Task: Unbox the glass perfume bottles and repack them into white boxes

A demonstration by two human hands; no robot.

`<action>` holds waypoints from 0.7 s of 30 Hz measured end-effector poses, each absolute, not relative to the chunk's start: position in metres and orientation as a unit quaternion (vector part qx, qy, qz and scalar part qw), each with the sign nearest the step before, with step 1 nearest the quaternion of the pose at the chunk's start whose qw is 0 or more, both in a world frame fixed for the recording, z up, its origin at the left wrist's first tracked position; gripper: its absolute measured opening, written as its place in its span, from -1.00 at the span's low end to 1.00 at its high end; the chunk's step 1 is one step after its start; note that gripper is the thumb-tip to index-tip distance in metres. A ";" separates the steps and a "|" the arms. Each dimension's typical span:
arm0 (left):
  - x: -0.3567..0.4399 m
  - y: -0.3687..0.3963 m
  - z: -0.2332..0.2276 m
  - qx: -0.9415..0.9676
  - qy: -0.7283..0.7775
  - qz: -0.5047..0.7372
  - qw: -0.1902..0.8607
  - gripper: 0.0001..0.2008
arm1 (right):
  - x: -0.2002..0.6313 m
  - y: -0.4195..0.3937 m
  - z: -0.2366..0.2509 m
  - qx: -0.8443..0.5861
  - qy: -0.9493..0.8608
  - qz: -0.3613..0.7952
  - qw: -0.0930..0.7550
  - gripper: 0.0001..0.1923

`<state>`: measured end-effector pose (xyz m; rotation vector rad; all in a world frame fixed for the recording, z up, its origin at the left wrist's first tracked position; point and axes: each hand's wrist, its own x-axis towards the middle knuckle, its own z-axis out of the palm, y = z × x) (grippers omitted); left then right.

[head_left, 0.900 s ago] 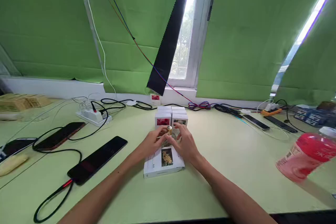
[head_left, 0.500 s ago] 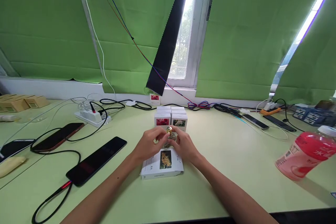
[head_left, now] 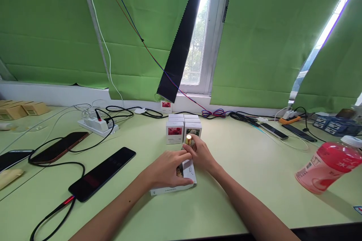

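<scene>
Fingers of right hand (head_left: 201,155) around upright gold-capped bottle (head_left: 188,140), cap up.

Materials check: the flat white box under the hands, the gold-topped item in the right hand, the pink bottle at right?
White box: looks like printed cardboard, matte, crisp folded edges. Gold cap held by the right hand: shiny, metal or metallised plastic; bright glint. Pink bottle: likely clear plastic, glossy, label wrap and white cap. Left hand rests on the box.

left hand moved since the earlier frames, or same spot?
Yes. The left hand has come down toward the camera, off the gold-capped bottle, and now lies flat on the white box, farther from the box stack.
</scene>
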<state>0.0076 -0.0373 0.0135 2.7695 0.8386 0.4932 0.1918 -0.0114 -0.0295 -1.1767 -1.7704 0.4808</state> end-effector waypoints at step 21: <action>0.005 -0.035 0.013 0.926 0.369 0.052 0.053 -0.59 | 0.198 -0.011 -0.026 -0.536 -0.701 0.119 0.456 -0.69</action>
